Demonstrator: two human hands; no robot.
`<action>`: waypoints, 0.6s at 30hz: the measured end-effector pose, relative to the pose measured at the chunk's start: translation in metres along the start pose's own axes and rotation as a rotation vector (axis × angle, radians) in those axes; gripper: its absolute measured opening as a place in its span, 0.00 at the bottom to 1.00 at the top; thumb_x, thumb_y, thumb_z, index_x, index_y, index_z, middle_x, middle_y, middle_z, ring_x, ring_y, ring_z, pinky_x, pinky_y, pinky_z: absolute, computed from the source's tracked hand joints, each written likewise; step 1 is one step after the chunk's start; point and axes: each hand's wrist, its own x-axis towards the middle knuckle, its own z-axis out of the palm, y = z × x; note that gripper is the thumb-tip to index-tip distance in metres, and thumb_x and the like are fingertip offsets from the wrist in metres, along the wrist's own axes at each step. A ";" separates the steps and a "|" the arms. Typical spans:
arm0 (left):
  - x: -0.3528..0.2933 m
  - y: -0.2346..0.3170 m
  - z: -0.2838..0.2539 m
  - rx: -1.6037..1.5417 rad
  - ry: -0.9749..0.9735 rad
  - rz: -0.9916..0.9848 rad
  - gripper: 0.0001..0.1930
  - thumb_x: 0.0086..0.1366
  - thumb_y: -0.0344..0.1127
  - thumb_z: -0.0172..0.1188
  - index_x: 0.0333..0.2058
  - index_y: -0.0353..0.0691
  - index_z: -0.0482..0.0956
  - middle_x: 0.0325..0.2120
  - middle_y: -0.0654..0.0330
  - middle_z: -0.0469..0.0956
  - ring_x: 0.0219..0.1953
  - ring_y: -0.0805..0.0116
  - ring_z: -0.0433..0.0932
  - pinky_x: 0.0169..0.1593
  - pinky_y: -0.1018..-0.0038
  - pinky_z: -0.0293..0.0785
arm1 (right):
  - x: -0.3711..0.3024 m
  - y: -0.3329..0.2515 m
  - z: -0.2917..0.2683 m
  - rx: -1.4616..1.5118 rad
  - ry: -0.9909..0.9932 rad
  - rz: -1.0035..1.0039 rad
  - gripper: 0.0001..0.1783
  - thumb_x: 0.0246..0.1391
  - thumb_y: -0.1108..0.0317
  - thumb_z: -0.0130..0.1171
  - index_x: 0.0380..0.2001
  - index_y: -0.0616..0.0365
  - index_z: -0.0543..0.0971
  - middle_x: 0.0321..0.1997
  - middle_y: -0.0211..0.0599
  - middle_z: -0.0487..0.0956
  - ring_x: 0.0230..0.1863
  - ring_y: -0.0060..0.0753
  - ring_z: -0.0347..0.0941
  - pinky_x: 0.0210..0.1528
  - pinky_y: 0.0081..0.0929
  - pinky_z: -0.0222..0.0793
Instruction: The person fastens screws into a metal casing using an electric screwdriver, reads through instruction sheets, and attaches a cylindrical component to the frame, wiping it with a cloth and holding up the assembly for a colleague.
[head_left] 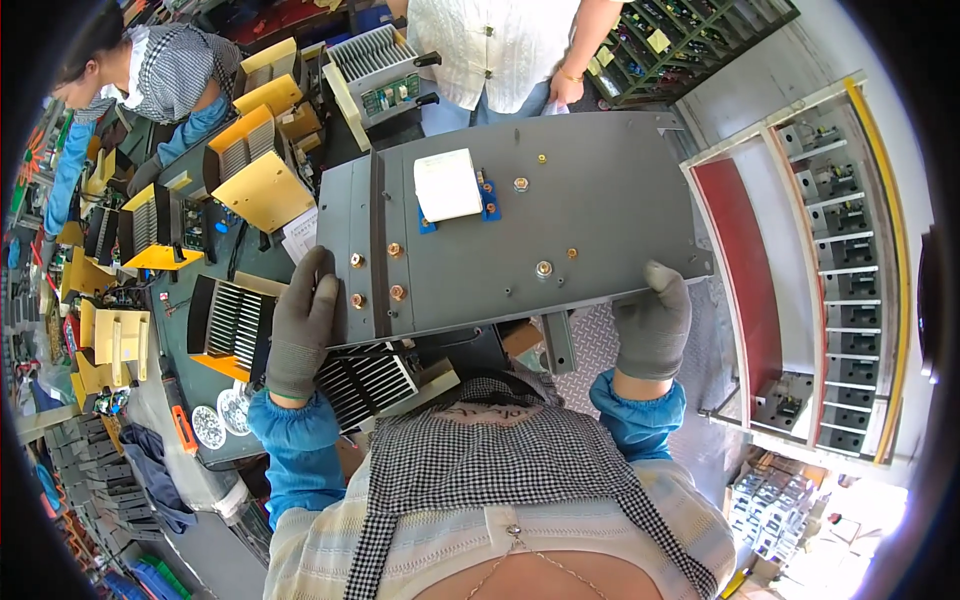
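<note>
Both my hands, in grey gloves, hold a large dark grey metal panel up in front of me. My left hand is closed on its near left corner. At the near right edge my right hand grips it, thumb on top and fingers hidden beneath. Brass bolts and silver studs stand up from the panel. A white block sits on a blue mount toward its far side. Below the near edge, a metal bracket shows.
Yellow-sided finned units crowd the dark green bench at left, where a co-worker bends over. Another person stands beyond the panel. On the right is a rack of small parts. An orange cutter lies at the bench's near edge.
</note>
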 end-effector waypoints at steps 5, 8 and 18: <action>0.003 -0.006 0.001 0.070 0.021 0.052 0.24 0.76 0.40 0.52 0.66 0.36 0.69 0.51 0.41 0.79 0.52 0.54 0.81 0.55 0.67 0.76 | 0.002 0.000 0.005 0.018 -0.009 -0.008 0.15 0.55 0.69 0.57 0.45 0.61 0.81 0.46 0.36 0.83 0.47 0.34 0.80 0.51 0.31 0.76; 0.003 -0.006 0.000 0.137 0.033 0.072 0.23 0.76 0.40 0.53 0.64 0.37 0.71 0.48 0.40 0.80 0.50 0.52 0.82 0.54 0.65 0.77 | 0.001 0.001 0.006 0.014 0.022 -0.007 0.15 0.55 0.69 0.58 0.45 0.61 0.81 0.46 0.36 0.83 0.46 0.34 0.80 0.51 0.31 0.76; 0.001 -0.001 0.000 0.235 0.051 0.085 0.22 0.75 0.41 0.54 0.64 0.39 0.72 0.51 0.38 0.80 0.54 0.47 0.82 0.56 0.62 0.76 | 0.001 0.002 -0.003 0.023 -0.023 0.032 0.22 0.53 0.69 0.60 0.53 0.60 0.78 0.51 0.37 0.81 0.53 0.35 0.79 0.57 0.33 0.75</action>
